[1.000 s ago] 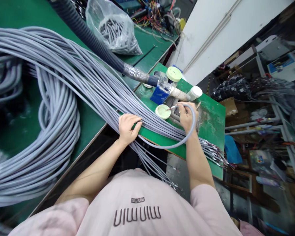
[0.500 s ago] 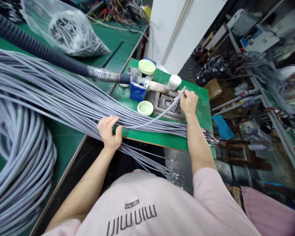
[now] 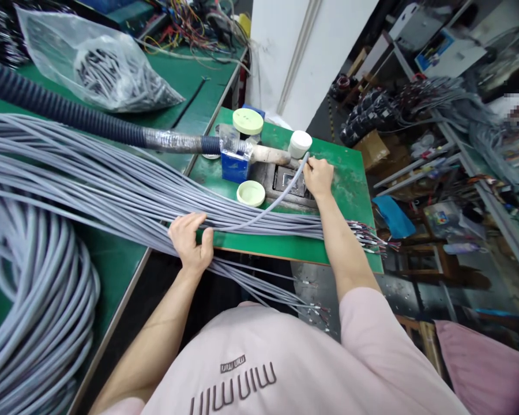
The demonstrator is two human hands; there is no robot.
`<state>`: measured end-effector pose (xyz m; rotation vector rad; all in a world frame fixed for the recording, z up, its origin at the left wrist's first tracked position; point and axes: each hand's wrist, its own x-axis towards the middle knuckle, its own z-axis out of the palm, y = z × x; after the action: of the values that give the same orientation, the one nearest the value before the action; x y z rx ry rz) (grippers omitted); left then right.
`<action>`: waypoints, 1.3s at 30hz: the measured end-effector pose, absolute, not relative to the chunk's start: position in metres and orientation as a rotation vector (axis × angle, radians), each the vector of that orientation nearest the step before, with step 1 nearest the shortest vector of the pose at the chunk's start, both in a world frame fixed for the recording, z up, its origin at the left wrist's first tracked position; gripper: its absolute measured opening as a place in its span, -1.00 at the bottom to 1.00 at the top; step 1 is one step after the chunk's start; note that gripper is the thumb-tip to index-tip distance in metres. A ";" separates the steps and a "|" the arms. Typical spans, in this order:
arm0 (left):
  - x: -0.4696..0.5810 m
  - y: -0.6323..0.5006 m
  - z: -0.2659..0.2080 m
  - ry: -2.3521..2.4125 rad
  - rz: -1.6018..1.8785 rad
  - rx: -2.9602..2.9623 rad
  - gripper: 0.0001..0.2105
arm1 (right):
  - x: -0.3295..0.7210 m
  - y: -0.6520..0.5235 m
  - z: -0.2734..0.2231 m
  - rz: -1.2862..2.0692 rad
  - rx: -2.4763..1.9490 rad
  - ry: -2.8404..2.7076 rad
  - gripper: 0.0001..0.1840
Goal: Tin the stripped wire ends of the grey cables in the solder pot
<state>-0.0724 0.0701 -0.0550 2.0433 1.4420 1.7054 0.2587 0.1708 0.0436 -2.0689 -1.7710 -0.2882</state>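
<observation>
My right hand pinches a single grey cable near its end, just above a small dark metal-framed pot. The cable's bent end hides its tip and wires. My left hand lies over the near edge of a thick bundle of grey cables, fingers stretched across it and thumb apart. From beside those fingers the single cable rises in an arc to my right hand. Under my right forearm, the bundle's stripped ends show thin coloured wires.
A ribbed hose ends in a pale nozzle beside the pot, over a blue box. Nearby are a pale green lid and white jar. Coiled cable is at left; cable ends hang below the board.
The view has shifted slightly. My right hand and the cable end have moved a little left, and the red wire seen near the pot is now hidden. My left hand stays on the bundle.
</observation>
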 end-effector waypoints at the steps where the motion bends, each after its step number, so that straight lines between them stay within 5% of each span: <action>1: -0.072 0.070 -0.055 1.459 1.693 2.050 -0.71 | 0.258 0.171 0.043 -0.287 -2.079 -1.774 -0.54; 8: -0.070 0.068 -0.053 1.533 1.685 2.038 -0.71 | 0.260 0.161 0.047 -0.306 -1.997 -1.745 -0.57; 15: -0.069 0.069 -0.042 1.505 1.708 1.855 -0.77 | 0.242 0.065 0.072 -0.177 -1.359 -1.906 -0.81; 18: -0.059 0.057 -0.025 1.358 1.678 1.647 -0.82 | 0.221 0.021 0.066 -0.118 -1.127 -2.040 -0.72; 25: -0.008 0.014 0.009 0.685 0.955 1.155 -0.66 | 0.178 -0.036 0.029 -0.095 -0.920 -2.072 -0.62; 39: 0.000 -0.004 0.021 0.643 0.881 0.885 -0.71 | 0.161 -0.073 -0.002 0.100 -0.879 -1.943 -0.53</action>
<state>-0.0002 -0.0038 0.0215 0.8849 0.6427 0.8815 0.1607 -0.0735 -0.0021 -0.8787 -1.9432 0.0998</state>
